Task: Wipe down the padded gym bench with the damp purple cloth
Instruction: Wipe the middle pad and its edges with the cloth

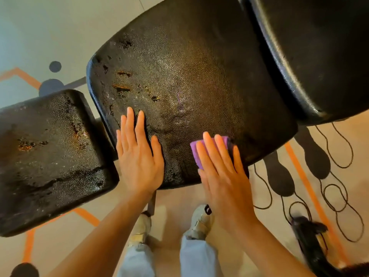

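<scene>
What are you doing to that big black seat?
A person is wiping a padded gym bench. The right hand presses a purple cloth flat on the pad near its front edge, fingers straight. The left hand lies flat on the same pad beside it, holding nothing. The pad's cover is cracked and peeling towards its left end.

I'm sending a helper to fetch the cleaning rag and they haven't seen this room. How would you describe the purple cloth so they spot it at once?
Find the large black padded bench, its middle pad cracked and worn. At that pad's near edge, the right hand presses flat on the purple cloth, a small folded square. It is the only purple thing there; the left hand beside it rests on bare padding.
</scene>
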